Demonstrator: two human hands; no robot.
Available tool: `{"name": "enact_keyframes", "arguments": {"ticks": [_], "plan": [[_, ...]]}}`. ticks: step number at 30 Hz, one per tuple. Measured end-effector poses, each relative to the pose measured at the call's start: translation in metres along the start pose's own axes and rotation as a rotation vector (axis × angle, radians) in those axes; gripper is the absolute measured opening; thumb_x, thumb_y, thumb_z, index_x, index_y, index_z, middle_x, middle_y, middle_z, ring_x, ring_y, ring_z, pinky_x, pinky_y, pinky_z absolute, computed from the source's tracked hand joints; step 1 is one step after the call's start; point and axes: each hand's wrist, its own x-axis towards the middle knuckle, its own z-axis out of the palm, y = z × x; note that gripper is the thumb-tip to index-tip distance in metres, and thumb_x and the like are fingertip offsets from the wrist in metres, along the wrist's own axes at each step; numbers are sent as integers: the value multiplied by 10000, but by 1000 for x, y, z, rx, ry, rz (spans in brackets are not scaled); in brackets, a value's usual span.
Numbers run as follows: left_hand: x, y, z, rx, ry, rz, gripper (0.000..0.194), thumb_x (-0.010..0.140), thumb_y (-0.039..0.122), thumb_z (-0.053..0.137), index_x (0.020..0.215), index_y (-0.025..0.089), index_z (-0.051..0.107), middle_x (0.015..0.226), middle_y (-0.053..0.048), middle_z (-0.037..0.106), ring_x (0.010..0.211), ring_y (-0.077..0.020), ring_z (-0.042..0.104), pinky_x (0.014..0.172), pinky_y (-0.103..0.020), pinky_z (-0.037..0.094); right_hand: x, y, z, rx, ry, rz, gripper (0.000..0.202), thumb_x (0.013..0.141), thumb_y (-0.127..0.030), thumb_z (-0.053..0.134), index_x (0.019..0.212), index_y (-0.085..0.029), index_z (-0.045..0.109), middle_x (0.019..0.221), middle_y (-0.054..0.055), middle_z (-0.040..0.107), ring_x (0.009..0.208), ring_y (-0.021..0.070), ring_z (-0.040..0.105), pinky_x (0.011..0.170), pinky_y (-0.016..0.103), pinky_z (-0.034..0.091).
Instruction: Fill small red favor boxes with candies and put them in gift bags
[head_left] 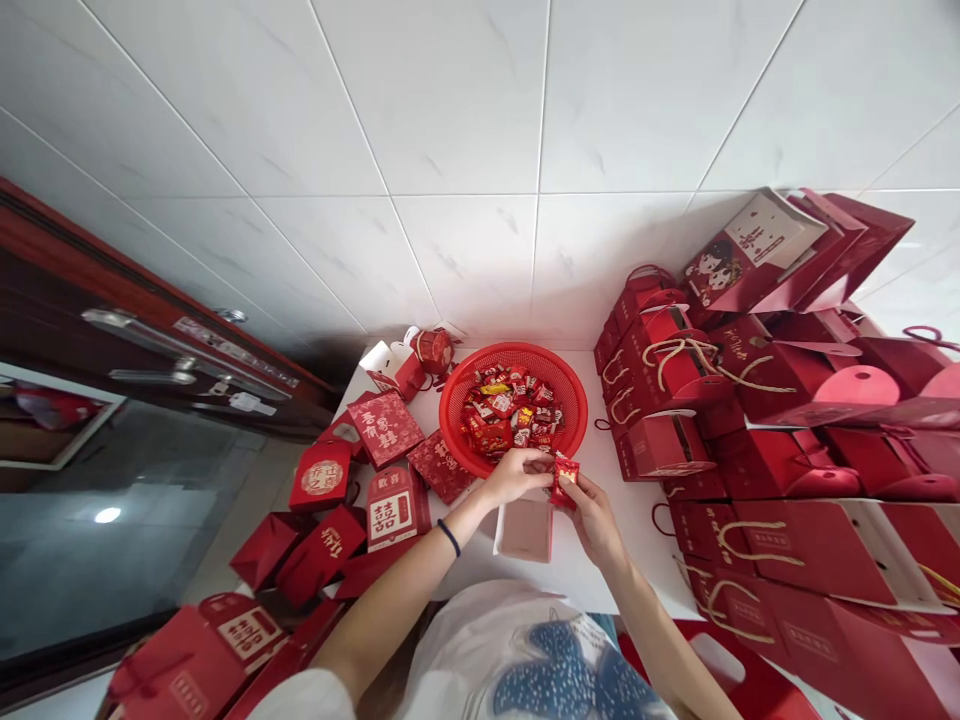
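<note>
A small red candy packet [566, 480] with a gold mark is held up in front of me. My right hand [598, 520] pinches it from the right, thumb across its face. My left hand [517, 476], with a dark band at the wrist, has its fingers closed at the packet's left edge. Just beneath the hands lies a small open box [525, 532] with a pale pinkish inside. Beyond them stands a round red plastic basket [574, 395] holding many wrapped candies [517, 405] in red, yellow and white.
Red gift boxes with rope handles [765, 540] are stacked high on the right, paper bags [795, 250] on top. To the left, several red boxes [386, 428] lie in a loose pile. A tiled wall [465, 130] rises behind the white table [600, 575]; a dark door [150, 350] is at left.
</note>
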Motion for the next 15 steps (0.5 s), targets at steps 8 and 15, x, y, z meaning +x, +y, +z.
{"name": "enact_keyframes", "arguments": {"ticks": [8,15], "plan": [[79,15,-20,791,125,-11,276,911,179,533,1085,173,746,1116,-88,759,1069,-209,685,980,-300,494,-9,-1,-30,-26,185,-26,254,686,-448,789,774,-220,719,770,22,713,685,184,606,590,285,449],[133,5,-19,1024,207,-108,323,781,74,652,1095,118,713,1252,-224,666,1268,-327,563,1071,-403,424,-23,-3,-33,63,151,25,345,680,-477,783,880,-204,718,859,71,753,864,279,699,692,347,517]]}}
